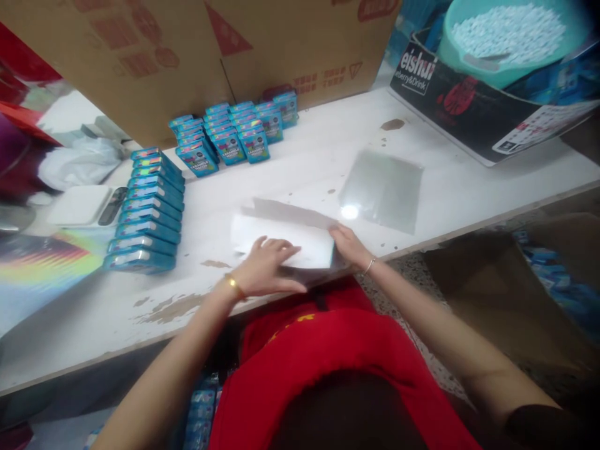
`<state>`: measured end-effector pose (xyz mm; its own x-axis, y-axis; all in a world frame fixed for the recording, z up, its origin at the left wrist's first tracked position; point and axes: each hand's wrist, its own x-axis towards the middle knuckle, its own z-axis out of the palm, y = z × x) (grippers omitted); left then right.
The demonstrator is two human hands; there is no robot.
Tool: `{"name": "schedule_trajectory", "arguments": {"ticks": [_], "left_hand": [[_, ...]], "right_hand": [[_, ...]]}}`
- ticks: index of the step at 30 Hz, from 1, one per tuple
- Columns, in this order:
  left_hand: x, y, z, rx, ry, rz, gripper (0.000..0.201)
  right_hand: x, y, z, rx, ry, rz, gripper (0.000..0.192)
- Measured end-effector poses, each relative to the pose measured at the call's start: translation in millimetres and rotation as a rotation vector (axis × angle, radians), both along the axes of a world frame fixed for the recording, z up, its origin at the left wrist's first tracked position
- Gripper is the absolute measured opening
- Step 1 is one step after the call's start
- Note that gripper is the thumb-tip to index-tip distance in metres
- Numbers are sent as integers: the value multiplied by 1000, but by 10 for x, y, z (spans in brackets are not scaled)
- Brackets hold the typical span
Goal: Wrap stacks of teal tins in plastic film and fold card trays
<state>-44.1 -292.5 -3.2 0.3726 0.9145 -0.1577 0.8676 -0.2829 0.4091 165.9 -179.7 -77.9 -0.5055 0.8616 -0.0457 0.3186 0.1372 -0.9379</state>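
Note:
My left hand [265, 269] lies flat on a clear plastic wrapped bundle [300, 240] at the near edge of the white table [469, 181], fingers spread over its top. My right hand [349, 245] grips the bundle's right end, where a teal edge shows under the film. The film sticks out behind the bundle. A loose sheet of clear film [382, 190] lies flat to the right, apart from both hands.
Teal small boxes stand in a long row [147, 209] at the left and in a block of rows [234, 134] at the back. A big cardboard box [197, 56] stands behind. A black carton [473, 106] holds a teal basin [510, 37] at right. A scale [87, 205] sits far left.

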Motion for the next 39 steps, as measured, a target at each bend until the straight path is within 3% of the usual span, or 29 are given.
{"name": "schedule_trajectory", "arguments": {"ticks": [4,7,10,12,14,17,20,23,27,31,34,39], "left_hand": [[-318,76,-96,-71,-57,-71,38],[-366,224,-192,-212,-205,-6,35],[-369,431,-252,-407,-311,151,32],[-381,562,-283,-465,-337,239,30],[-390,640,-315,-434,-324,267,27],[-370,596,-364,-234,-212,163,22],[-310,367,-415,93,8,2,33],[-238,101,-475,260,197,-32,44],[-147,-66,-540,180,294,73,31],[-110,-17,-519,95,315,158,23],[-142,87,-463,33,307,138,21],[-255,283,-416,-150,233,78,25]], "right_hand": [[16,412,-88,165,-329,116,30],[-52,588,-96,300,-416,204,24],[-74,552,38,436,-293,88,36],[-47,374,154,597,-231,-17,44],[-8,115,200,804,-260,62,47],[29,-228,61,1003,-408,294,52],[22,-359,-171,1070,-515,276,42],[0,-349,-261,1109,-584,245,28],[-41,-327,-165,1070,-710,336,23],[-110,-298,-28,986,-831,407,20],[-178,-234,70,883,-884,512,15],[-285,-99,191,681,-967,656,29]]}}
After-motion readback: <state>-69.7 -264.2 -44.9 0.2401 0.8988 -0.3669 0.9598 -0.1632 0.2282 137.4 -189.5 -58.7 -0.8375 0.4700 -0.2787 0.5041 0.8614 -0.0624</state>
